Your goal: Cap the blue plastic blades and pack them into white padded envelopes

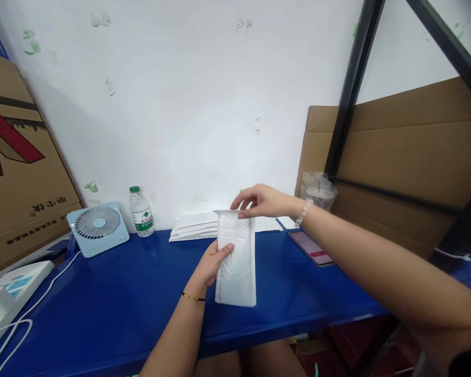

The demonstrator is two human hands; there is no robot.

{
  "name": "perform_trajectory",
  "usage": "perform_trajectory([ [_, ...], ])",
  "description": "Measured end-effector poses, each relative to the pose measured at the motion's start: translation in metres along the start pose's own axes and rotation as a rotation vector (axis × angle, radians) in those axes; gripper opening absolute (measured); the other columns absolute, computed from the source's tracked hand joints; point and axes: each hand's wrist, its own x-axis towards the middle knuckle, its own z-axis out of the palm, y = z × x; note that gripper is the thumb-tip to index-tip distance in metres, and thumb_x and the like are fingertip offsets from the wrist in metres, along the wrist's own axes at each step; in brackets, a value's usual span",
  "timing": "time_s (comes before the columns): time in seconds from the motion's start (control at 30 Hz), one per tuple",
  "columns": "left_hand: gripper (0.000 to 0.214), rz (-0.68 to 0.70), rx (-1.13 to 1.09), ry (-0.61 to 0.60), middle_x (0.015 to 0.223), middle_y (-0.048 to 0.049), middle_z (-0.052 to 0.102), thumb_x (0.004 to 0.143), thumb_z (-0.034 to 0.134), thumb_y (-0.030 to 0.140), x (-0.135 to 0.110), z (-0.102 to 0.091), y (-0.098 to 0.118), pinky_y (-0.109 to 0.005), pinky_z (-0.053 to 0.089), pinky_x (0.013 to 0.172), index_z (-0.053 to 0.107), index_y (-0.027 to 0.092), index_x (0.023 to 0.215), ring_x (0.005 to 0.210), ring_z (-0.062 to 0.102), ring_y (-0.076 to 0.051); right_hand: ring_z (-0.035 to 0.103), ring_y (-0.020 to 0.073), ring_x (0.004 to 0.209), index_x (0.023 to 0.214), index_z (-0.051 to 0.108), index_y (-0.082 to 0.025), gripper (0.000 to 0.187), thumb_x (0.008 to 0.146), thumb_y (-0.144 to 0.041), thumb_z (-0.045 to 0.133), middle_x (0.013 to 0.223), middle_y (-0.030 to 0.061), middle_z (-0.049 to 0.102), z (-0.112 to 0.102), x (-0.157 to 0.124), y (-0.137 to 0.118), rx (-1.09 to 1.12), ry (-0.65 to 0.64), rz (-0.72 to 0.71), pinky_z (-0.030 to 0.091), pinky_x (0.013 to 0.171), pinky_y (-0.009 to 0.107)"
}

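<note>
A white padded bubble mailer [237, 272] is held upright above the blue table. My left hand [213, 262] grips its left side, thumb across the front and the other fingers behind. At the top edge, my right hand [261, 201] has its thumb and fingers closed on the mailer's opening; the fingertips are partly hidden. Behind the mailer, a stack of flat white mailers [196, 225] lies against the wall. A phone [310, 248] with a lit screen rests below my right forearm.
On the blue table [113, 303] stand a light blue fan [99, 228] and a green-capped water bottle [142, 213]. A white power strip [18, 293] with cables lies at left. Cardboard [408, 157], a black metal frame [347, 94] and a bagged plastic cup [320, 192] are at right.
</note>
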Motion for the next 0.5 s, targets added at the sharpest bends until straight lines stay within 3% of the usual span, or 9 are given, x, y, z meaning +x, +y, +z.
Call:
perform_trajectory([
  [0.13, 0.04, -0.184, -0.159, -0.139, 0.071, -0.0004, 0.061, 0.075, 0.066, 0.028, 0.0, -0.002, 0.007, -0.018, 0.046, 0.043, 0.055, 0.017, 0.112, 0.051, 0.059, -0.011, 0.055, 0.0201, 0.103, 0.112, 0.063, -0.019, 0.059, 0.056, -0.032, 0.079, 0.114, 0.0072, 0.062, 0.019, -0.011, 0.021, 0.209, -0.056, -0.092, 0.044, 0.084, 0.03],
  [0.23, 0.038, -0.322, -0.367, -0.243, 0.071, 0.0009, 0.058, 0.082, 0.056, 0.023, 0.002, -0.012, 0.011, -0.011, 0.04, 0.036, 0.05, 0.021, 0.119, 0.048, 0.057, -0.006, 0.058, 0.0173, 0.086, 0.099, 0.068, -0.014, 0.038, 0.068, -0.036, 0.07, 0.093, 0.0065, 0.068, 0.037, -0.001, 0.045, 0.348, 0.089, -0.017, 0.045, 0.076, 0.03],
  [0.33, 0.041, -0.205, -0.585, -0.141, 0.093, -0.0043, 0.063, 0.087, 0.049, 0.028, 0.006, -0.03, 0.018, -0.009, 0.045, 0.044, 0.042, 0.023, 0.128, 0.062, 0.062, -0.006, 0.055, 0.0116, 0.064, 0.087, 0.069, -0.011, 0.031, 0.073, -0.039, 0.065, 0.07, 0.0025, 0.064, 0.056, 0.032, 0.08, 0.532, 0.322, 0.071, 0.044, 0.063, 0.025],
  [0.43, 0.048, 0.015, -0.708, 0.003, 0.114, -0.0088, 0.06, 0.09, 0.04, 0.041, 0.01, -0.052, 0.026, -0.013, 0.05, 0.054, 0.034, 0.023, 0.134, 0.079, 0.065, -0.01, 0.052, 0.009, 0.057, 0.082, 0.067, -0.01, 0.031, 0.07, -0.039, 0.066, 0.066, 0.0016, 0.062, 0.069, 0.082, 0.118, 0.612, 0.545, 0.255, 0.043, 0.057, 0.023],
  [0.5, 0.05, 0.095, -0.781, 0.089, 0.115, -0.0106, 0.06, 0.092, 0.03, 0.045, 0.014, -0.064, 0.028, -0.017, 0.053, 0.059, 0.034, 0.02, 0.134, 0.083, 0.065, -0.013, 0.052, 0.0096, 0.057, 0.083, 0.065, -0.009, 0.029, 0.073, -0.036, 0.063, 0.065, 0.0028, 0.062, 0.075, 0.114, 0.142, 0.565, 0.58, 0.333, 0.044, 0.056, 0.023],
])
